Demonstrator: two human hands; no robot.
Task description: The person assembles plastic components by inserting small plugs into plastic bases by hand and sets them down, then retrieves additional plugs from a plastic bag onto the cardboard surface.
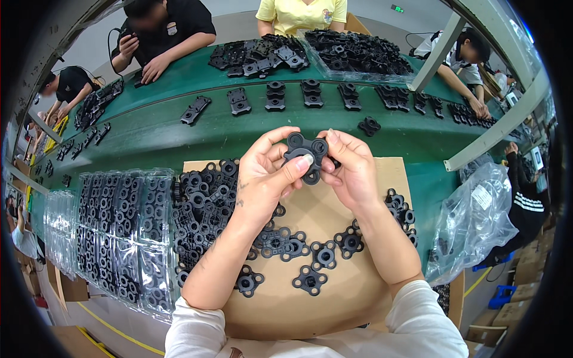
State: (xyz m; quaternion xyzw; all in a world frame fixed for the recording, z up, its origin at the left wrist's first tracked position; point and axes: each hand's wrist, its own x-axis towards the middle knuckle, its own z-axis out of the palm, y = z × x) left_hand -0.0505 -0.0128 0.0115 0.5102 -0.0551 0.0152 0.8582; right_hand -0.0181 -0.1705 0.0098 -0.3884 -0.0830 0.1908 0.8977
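Observation:
Both my hands hold one black plastic part (308,150) with round lobes, raised over the cardboard sheet (334,286). My left hand (268,161) grips its left side, the thumb pressed flat across its face. The fingers of my right hand (349,164) pinch its right edge. A small dark bit shows beside the right fingers; what it is I cannot make out. Below my hands lie loose four-lobed black parts, one (310,280) nearest me and another (323,255) just beyond it. A heap of similar black pieces (203,209) lies left of my left forearm.
Clear plastic trays (156,238) of black parts stand at the left. A crumpled clear bag (474,215) lies at the right. Ahead, a green conveyor belt (250,134) carries spaced black assemblies (275,96). Metal posts (498,122) frame the bench; other people work across the belt.

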